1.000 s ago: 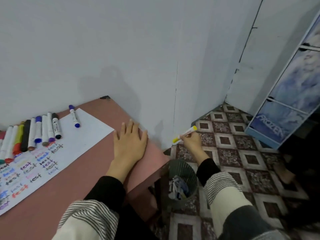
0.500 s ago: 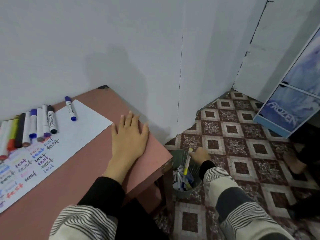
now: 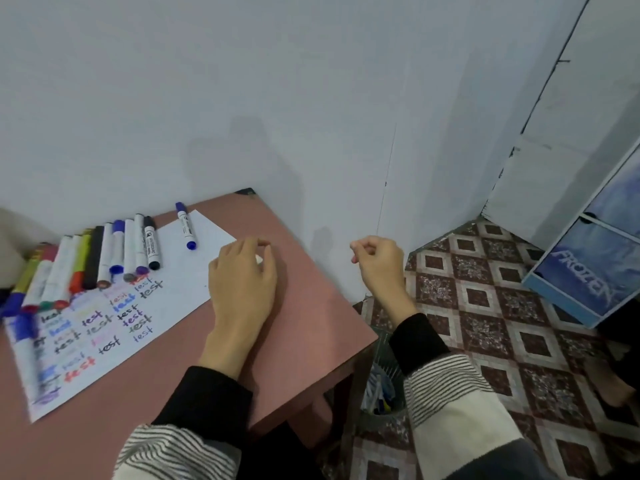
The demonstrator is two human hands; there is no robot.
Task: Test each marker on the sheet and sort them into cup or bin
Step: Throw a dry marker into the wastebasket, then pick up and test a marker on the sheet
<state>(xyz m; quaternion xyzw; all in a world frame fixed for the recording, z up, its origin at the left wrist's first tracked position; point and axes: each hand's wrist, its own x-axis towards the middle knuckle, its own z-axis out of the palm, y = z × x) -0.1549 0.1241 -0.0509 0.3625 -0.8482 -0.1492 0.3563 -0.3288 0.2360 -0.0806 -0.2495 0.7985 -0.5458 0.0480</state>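
Nearest us, on the floor beside the table leg, stands the mesh bin (image 3: pixel 377 415), partly hidden by our right sleeve; a few discarded markers show inside it. No cup is in view.

Our right hand (image 3: pixel 379 261) hangs in the air above the floor, just off the table (image 3: pixel 311 327) edge, its fingers loosely curled and holding nothing. Our left hand (image 3: pixel 242 271) rests on the table at the right corner of the sheet (image 3: pixel 194 271), fingers bent with the tips lifted a little; something pale shows at the fingertips, but we cannot tell whether it is held or is only the sheet's corner.

Farther on, the sheet lies flat, covered in rows of the word "test" in many colours. Along its far edge a row of markers (image 3: pixel 100 254) lies side by side, touching, and one blue marker (image 3: pixel 186 226) lies apart on the sheet's upper corner.

We judge these markers light, stiff plastic tubes, smooth and apt to roll on paper. The lone blue one looks easiest to take: we would pinch it mid-barrel, across its width, clear of the cap, which must be pulled off to test it. Those in the row sit tight together, so we would lift one by its end.
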